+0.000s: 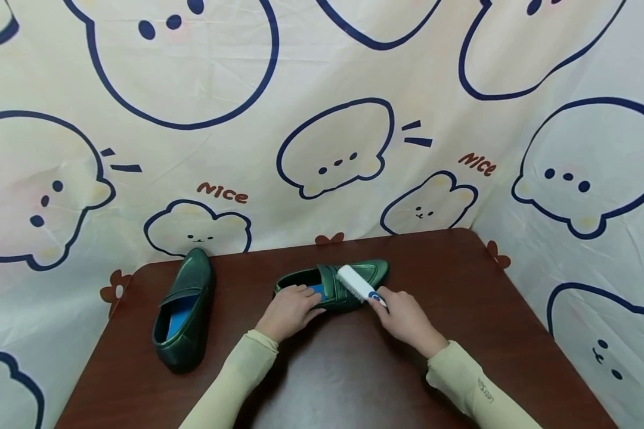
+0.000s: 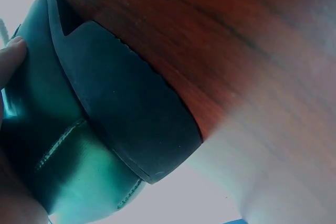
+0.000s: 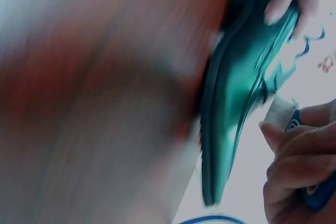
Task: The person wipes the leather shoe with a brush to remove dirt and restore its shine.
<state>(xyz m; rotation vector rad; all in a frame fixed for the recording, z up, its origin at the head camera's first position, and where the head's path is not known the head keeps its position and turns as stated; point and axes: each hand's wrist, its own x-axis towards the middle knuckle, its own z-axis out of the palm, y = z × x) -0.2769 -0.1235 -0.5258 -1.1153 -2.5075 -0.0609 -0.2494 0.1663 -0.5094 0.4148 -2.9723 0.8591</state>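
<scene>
A green loafer [image 1: 374, 272] with a blue insole lies on the table, its toe pointing right. My left hand [image 1: 291, 311] grips it near the heel, fingers inside the opening and thumb on the outer side. In the left wrist view the dark heel block [image 2: 128, 103] and stitched green upper [image 2: 79, 135] show up close. My right hand [image 1: 410, 320] holds a white brush [image 1: 356, 282] with a blue-marked handle. Its bristles are at the loafer's upper, just ahead of the strap. In the right wrist view, curled fingers [image 3: 302, 166] wrap the brush handle.
A second green loafer [image 1: 189, 333], also with a blue insole, stands at the left of the brown wooden table [image 1: 349, 375], toe toward the back. A white cloth [image 1: 247, 161] with navy cartoon outlines hangs behind the table and along its sides.
</scene>
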